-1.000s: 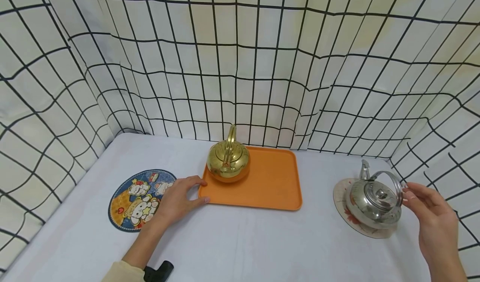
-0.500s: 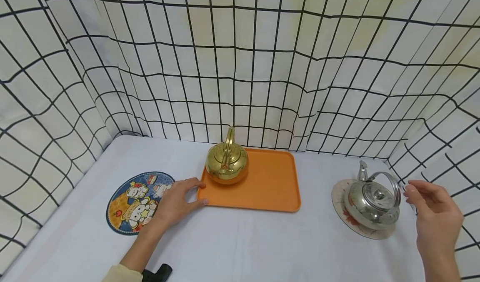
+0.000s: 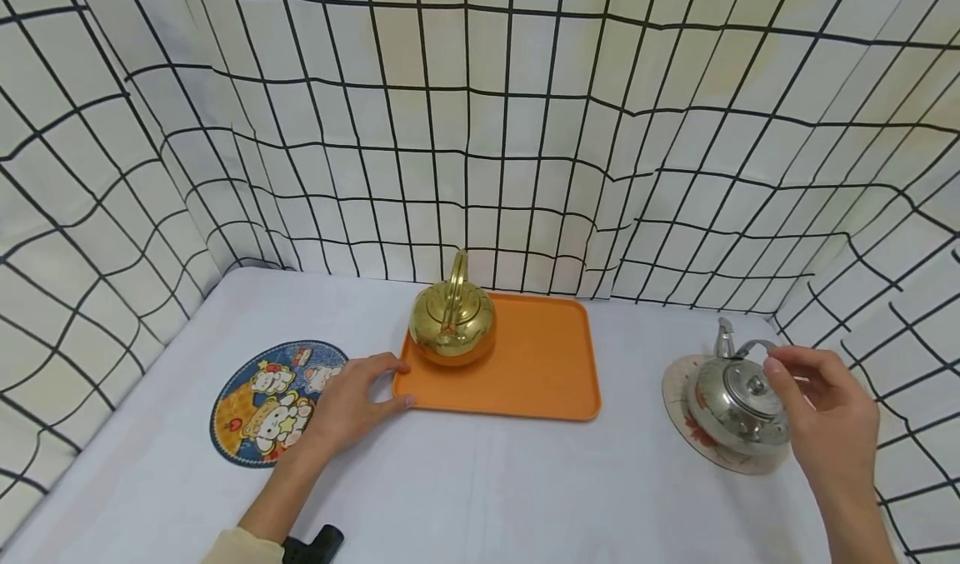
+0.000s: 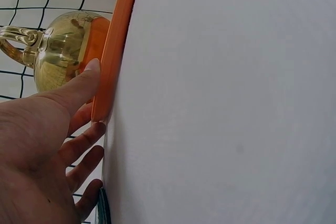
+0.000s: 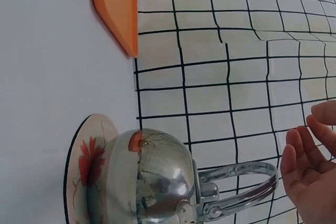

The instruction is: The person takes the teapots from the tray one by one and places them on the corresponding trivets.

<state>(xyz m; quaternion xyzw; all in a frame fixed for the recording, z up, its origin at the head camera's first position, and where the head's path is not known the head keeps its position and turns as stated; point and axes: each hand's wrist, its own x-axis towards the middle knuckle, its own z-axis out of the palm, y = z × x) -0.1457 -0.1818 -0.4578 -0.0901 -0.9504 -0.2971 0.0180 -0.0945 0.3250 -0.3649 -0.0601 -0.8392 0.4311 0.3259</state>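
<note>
My left hand (image 3: 348, 406) rests at the left end of an orange tray (image 3: 543, 364), its thumb and index finger touching the rim near the front corner. On the tray's left part stands a shiny gold kettle (image 3: 442, 326) with a raised handle. At the right, a silver kettle (image 3: 731, 410) sits upright on a round floral mat (image 3: 678, 376). My right hand (image 3: 836, 418) overlaps the silver kettle's arched handle in the head view, hiding part of it. In the right wrist view that hand, fingers loosely bent, stands apart from the handle (image 5: 241, 203), with nothing held.
A round blue mat (image 3: 258, 414) with cartoon figures lies at the left, partly under my left forearm. A white cloth covers the table (image 3: 510, 497). Black-gridded white walls (image 3: 487, 131) enclose the back and both sides.
My right hand drew back from the silver kettle's handle to the right, then moved left and slightly up, in front of it. My left hand, tray and both kettles stay put.
</note>
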